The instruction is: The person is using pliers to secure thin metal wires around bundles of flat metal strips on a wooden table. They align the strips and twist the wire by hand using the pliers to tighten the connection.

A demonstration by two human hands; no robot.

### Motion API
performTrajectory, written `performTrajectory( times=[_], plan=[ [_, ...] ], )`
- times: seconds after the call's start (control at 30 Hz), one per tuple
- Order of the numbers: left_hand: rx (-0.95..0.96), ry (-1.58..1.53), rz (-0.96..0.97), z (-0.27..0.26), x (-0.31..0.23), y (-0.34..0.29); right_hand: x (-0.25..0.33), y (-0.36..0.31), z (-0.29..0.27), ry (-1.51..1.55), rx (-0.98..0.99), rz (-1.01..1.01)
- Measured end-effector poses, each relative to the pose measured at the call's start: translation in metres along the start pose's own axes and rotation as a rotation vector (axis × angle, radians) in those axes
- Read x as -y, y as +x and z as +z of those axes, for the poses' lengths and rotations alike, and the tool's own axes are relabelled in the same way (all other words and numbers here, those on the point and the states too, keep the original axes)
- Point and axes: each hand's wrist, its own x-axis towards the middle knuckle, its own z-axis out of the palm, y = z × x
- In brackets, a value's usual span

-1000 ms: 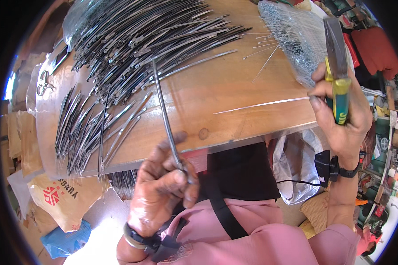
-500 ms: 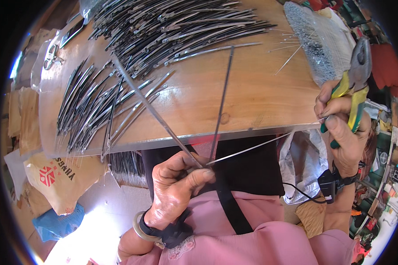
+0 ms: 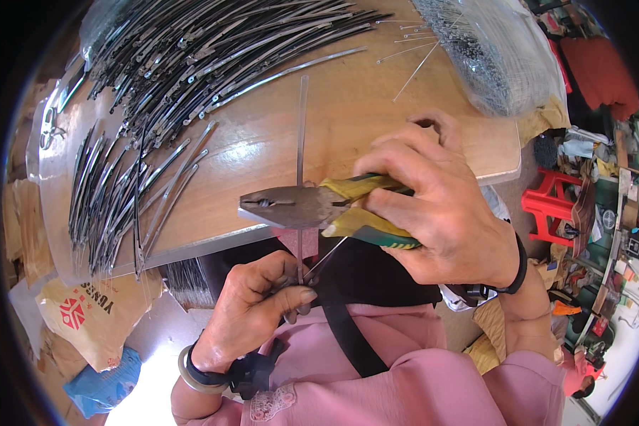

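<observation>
While L hand (image 3: pixel 252 312) pinches a thin metal strip (image 3: pixel 302 135) upright, R hand (image 3: pixel 440 206) grips yellow-handled pliers (image 3: pixel 312 207) w/ nose closed across it

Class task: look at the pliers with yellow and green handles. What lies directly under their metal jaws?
Under the pliers runs a thin metal strip, pinched lower down by the left hand. Beneath both lies the wooden table. The stretch of strip behind the jaws is covered, so any grip on it stays unseen.

Wooden table (image 3: pixel 348 121), heaped dark metal strips (image 3: pixel 213 50), row of strips (image 3: pixel 113 192), bagged wire bundle (image 3: pixel 490 50)
</observation>
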Motion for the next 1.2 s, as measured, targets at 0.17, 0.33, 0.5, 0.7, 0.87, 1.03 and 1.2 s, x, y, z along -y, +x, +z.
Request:
performTrajectory(
  times=[0.17, 0.33, 0.5, 0.7, 0.87, 1.03, 1.2],
  plan=[
    [-0.032, 0.058, 0.011, 0.001, 0.001, -0.007, -0.006, 0.0, 0.018, 0.086, 0.011, -0.04],
    [0.012, 0.041, 0.074, -0.007, -0.003, -0.006, -0.001, -0.003, 0.015, 0.076, 0.039, 0.002],
    [-0.004, -0.042, 0.16, -0.019, -0.026, -0.002, 0.007, -0.002, 0.009, 0.092, 0.005, -0.021],
    [0.129, -0.146, -0.091, -0.001, -0.027, 0.01, 0.012, -0.002, 0.018, 0.083, 0.006, -0.062],
    [-0.011, -0.546, -0.229, 0.015, -0.015, 0.01, 0.009, 0.0, 0.027, 0.002, -0.096, -0.063],
    [-0.117, -0.679, 0.019, 0.016, -0.006, 0.006, 0.007, -0.027, 0.013, 0.081, -0.13, 0.213],
    [-0.26, -0.32, 0.312, 0.026, -0.006, -0.001, 0.02, -0.044, 0.019, 0.392, 0.005, 0.334]
  ],
)
